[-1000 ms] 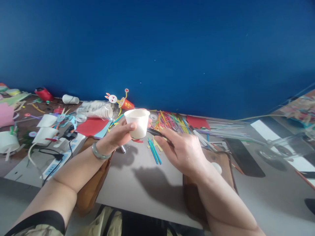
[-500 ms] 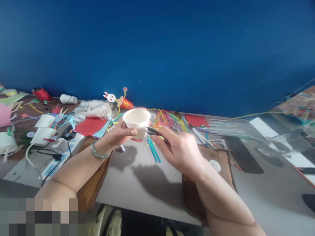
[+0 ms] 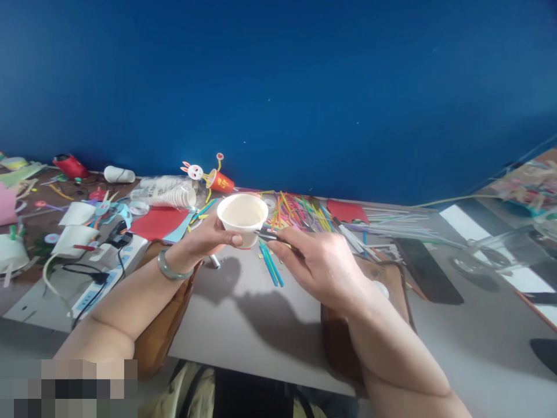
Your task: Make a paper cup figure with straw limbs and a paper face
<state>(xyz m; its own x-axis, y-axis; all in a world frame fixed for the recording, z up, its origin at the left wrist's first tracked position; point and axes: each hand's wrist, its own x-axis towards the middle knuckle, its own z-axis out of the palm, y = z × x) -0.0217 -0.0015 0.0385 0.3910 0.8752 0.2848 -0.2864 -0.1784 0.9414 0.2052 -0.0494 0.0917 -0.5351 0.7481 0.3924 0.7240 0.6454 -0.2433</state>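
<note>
Above the middle of the table, my left hand point(image 3: 213, 237) grips a white paper cup point(image 3: 242, 213) from its left side, thumb across the front. The cup's mouth tilts toward me and its inside looks bare. My right hand point(image 3: 319, 261) is closed around a slim black tool point(image 3: 268, 234); its tip meets the cup's right wall just under the rim. Whether that tip has pierced the wall, I cannot tell. Below the hands lie several blue sticks point(image 3: 270, 266), and a short white tube point(image 3: 215, 262) sits under my left hand.
Behind the cup are a red paper cup with a rabbit figure point(image 3: 221, 181), bagged paper cups point(image 3: 167, 191) and colourful pipe cleaners point(image 3: 296, 212). A power strip point(image 3: 104, 284) with cords stands left. To the right lie a dark phone-like slab point(image 3: 429, 271) and a clear plastic container point(image 3: 509, 249).
The cup has tipped a little more toward me, showing more of its inside. My right hand stays at its wall with the tool; the view has shifted slightly.
</note>
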